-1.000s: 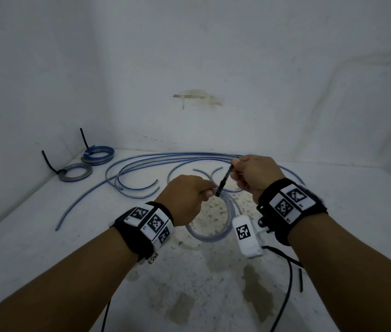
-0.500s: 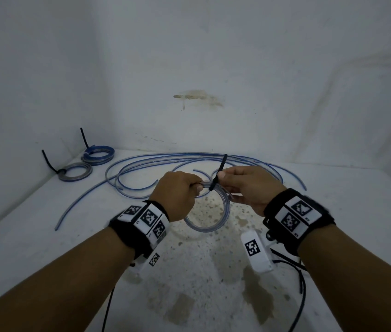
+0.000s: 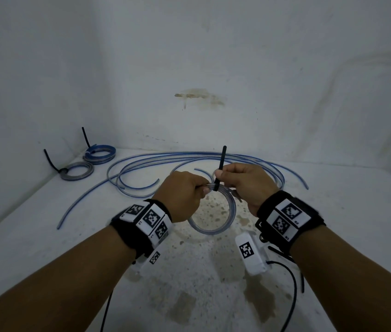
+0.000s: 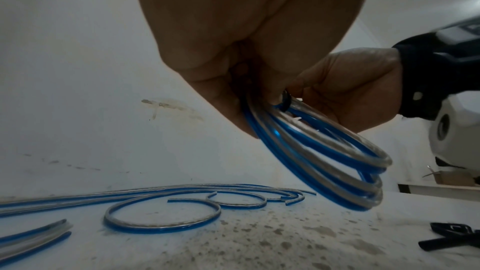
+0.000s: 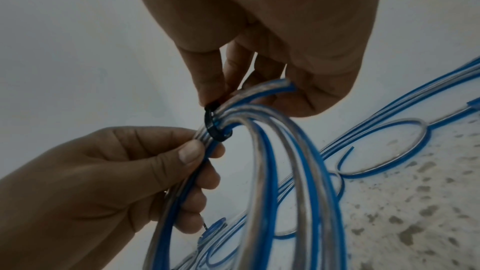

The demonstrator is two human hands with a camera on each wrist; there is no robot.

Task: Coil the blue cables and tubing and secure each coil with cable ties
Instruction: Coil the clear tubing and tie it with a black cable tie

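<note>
The left hand (image 3: 182,193) is curled round the top of a coil (image 3: 216,224) of clear-and-blue tubing, thumb pressed on the strands just beside a black cable tie (image 3: 220,167); the right hand (image 3: 247,185) pinches that tie where it wraps the bundle, its tail standing upright above the fingers; the coil hangs between both hands, above the speckled white counter (image 3: 333,212); in the right wrist view the tie's band (image 5: 214,125) rings the gathered strands; loose tubing (image 3: 189,157) lies in long curves on the counter behind the hands; two tied coils (image 3: 89,164) rest well apart in the far left corner, touching each other; spare black ties (image 4: 451,235) lie on the counter to the right.
</note>
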